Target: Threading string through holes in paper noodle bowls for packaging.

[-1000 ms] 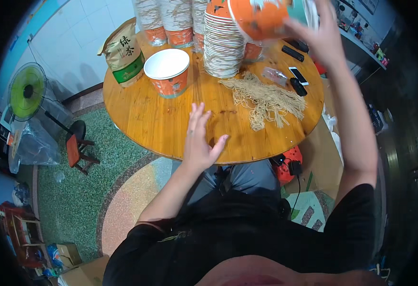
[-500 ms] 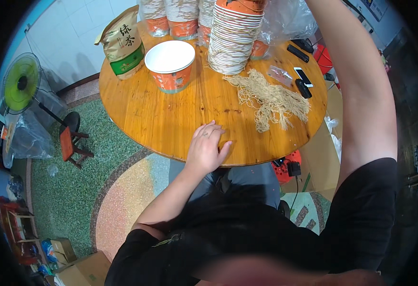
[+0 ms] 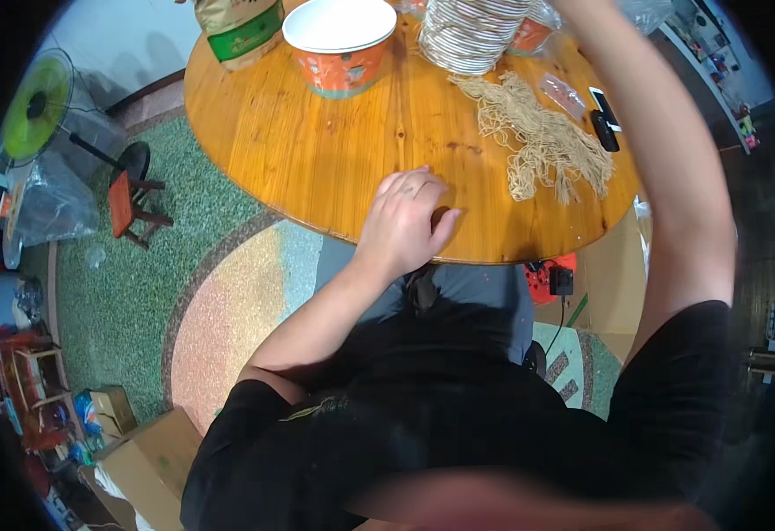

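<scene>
My left hand [image 3: 405,215] lies palm down on the near edge of a round wooden table [image 3: 317,168], fingers stretched out and nothing in them. My right arm reaches far forward, and my right hand [image 3: 575,7] is cut off by the upper edge, beside a tall stack of nested paper buckets [image 3: 467,40]; its fingers are out of sight. A pile of thin beige strings [image 3: 547,146] lies in front of the stack. Left of it stands an orange paper bucket with a white rim [image 3: 343,66].
A gold and green pouch [image 3: 246,40] stands at the far left of the table. Near the right edge lie a phone [image 3: 602,104], a black object [image 3: 605,131] and a clear plastic packet [image 3: 564,96]. A green fan [image 3: 38,106] and a small wooden stool [image 3: 131,208] are on the left.
My view has tilted down, so the table and its things sit higher in the picture. My left hand stays flat on the table; my right arm remains stretched toward the stack.
</scene>
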`<state>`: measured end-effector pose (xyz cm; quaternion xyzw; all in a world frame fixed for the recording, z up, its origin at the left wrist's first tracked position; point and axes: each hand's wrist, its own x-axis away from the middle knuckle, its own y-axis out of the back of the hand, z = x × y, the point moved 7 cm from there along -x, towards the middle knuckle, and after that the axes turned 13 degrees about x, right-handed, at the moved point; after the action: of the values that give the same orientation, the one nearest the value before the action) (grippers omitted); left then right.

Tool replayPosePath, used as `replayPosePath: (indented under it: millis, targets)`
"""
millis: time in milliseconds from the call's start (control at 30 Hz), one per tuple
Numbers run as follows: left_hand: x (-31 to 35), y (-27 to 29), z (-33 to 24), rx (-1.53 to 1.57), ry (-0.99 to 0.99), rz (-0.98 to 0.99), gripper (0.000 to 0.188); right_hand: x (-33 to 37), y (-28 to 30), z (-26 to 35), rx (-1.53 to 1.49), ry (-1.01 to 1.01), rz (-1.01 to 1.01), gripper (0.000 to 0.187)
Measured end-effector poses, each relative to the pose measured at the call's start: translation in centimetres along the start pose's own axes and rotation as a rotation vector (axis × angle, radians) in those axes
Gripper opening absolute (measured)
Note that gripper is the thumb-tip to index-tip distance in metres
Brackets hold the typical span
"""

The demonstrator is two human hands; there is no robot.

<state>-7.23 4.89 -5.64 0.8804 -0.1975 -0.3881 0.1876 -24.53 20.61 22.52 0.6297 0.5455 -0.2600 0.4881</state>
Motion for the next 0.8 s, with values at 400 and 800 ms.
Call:
replayPosePath:
  millis: [400, 800]
  targets:
    - [1.0, 0.0, 0.9, -0.01, 0.082, 0.044, 0.033, 11.4, -6.4, 16.3, -0.475, -0.188, 0.592, 0.023]
    - [-4.5, 11.1, 11.2, -0.034, 0.344, -0.564, 0.142, 11.7, -4.0, 17.0, -0.764, -0.254, 0.68, 0.029]
